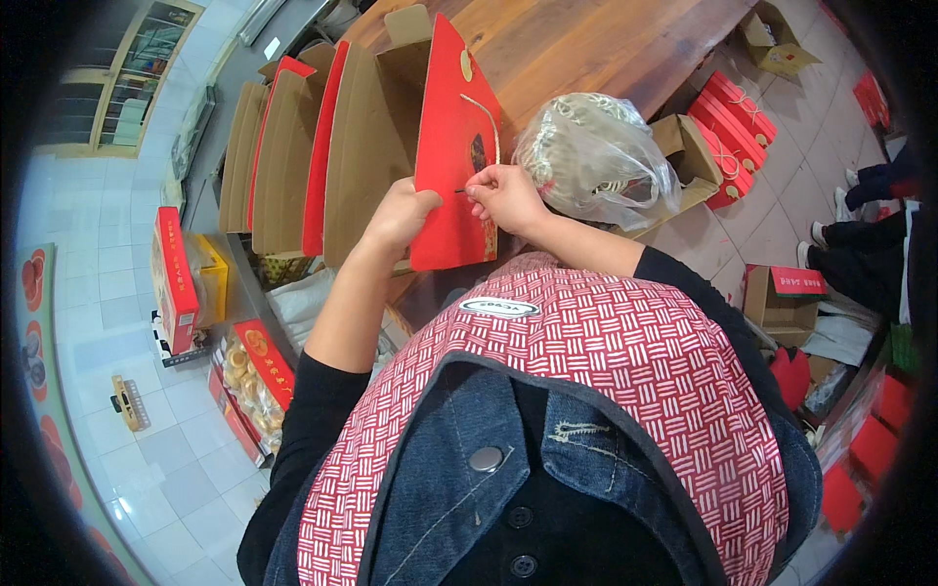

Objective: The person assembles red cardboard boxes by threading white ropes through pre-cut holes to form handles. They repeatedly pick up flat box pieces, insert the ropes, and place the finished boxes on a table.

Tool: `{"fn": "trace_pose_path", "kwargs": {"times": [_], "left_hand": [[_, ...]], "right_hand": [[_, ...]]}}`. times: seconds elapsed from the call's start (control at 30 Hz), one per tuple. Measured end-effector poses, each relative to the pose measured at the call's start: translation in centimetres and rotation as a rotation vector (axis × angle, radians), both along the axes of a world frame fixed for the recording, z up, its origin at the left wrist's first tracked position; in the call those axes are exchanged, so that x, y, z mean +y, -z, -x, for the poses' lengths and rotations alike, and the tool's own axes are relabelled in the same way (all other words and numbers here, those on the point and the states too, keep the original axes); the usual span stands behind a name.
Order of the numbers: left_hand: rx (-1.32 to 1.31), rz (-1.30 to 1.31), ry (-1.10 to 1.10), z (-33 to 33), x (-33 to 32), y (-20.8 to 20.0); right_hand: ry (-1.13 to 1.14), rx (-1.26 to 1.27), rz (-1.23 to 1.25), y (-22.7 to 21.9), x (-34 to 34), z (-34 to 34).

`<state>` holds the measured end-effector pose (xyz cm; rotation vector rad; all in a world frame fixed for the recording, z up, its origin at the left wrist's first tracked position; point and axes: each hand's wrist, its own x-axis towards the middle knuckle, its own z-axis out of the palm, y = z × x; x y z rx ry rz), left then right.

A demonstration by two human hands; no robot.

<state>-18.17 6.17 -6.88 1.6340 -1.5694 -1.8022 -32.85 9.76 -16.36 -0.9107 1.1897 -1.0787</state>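
Note:
A red cardboard gift box (451,146) stands open on the wooden table, its printed red panel facing right. My left hand (399,217) is closed on the near edge of that panel, thumb on the red face. My right hand (508,198) pinches the lower end of a cream cord (482,109) against the panel. A short, thin dark tip sticks out from the fingertips toward the red face; whether it has entered a hole I cannot tell. The cord's upper end meets the panel near a gold oval. Beside my right hand lies a clear plastic bag (598,161) of cream cords.
More open red-and-brown boxes (283,146) stand in a row to the left. Red boxes with cord handles (728,137) and an open carton (689,161) are at the right. Packed boxes (249,381) sit at the lower left. People's legs (860,234) show at the far right.

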Motion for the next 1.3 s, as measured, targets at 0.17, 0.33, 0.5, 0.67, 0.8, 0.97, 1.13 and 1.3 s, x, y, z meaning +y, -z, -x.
{"fn": "trace_pose_path", "kwargs": {"times": [0.17, 0.33, 0.5, 0.67, 0.8, 0.97, 1.13, 1.3], "left_hand": [[-0.014, -0.005, 0.014, -0.1, -0.1, 0.0], [0.023, -0.019, 0.001, -0.1, -0.1, 0.2], [0.007, -0.026, 0.010, 0.2, 0.1, -0.5], [0.043, -0.015, 0.001, 0.2, 0.2, -0.4], [0.012, 0.011, 0.036, 0.0, 0.2, 0.0], [0.114, -0.121, -0.067, 0.2, -0.1, -0.9], [-0.058, -0.280, 0.108, -0.7, -2.9, 1.2], [-0.059, -0.265, 0.238, 0.5, -3.5, 3.3]], "right_hand": [[0.056, 0.050, -0.006, -0.1, 0.1, -0.5], [0.164, -0.095, 0.006, 0.9, 0.4, -1.0], [0.197, -0.115, -0.003, 0.8, 0.3, -1.2], [0.215, -0.003, 0.053, 0.8, 0.3, -1.5], [0.213, 0.285, 0.245, 0.8, 0.7, -1.9], [0.249, 0.464, 0.459, 1.1, 0.2, -2.1], [0.185, 0.396, 0.432, 0.8, 0.6, -2.1], [0.147, 0.424, 0.393, 0.9, 0.2, -1.5]]}}
